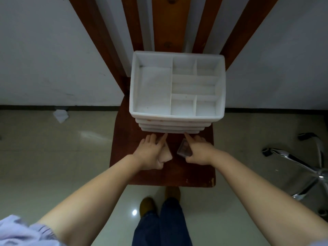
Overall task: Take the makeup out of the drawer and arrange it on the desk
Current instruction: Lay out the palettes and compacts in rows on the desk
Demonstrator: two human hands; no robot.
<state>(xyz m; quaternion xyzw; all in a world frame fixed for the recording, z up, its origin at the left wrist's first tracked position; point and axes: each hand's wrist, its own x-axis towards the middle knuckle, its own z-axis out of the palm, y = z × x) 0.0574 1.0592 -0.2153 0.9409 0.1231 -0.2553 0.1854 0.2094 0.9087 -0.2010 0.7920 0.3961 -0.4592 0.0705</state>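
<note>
Hands are reaching the white organizer (177,119) on the chair (124,171): left hand (150,153) gripping a pinkish item (166,155), right hand (198,153) clutching a clear compact (183,150).

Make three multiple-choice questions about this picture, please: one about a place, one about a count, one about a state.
1. Where does the white organizer stand?
A. on the floor
B. on the wooden chair seat
C. on the office chair

2. How many compartments does its top tray have?
A. two
B. four
C. six

3. What is the state of the top tray?
A. empty
B. full of makeup
C. covered by a lid

Answers:
1 B, the red-brown seat shows under and in front of it.
2 C, one large compartment on the left and five smaller ones on the right.
3 A, only bare white bottoms show.
</note>
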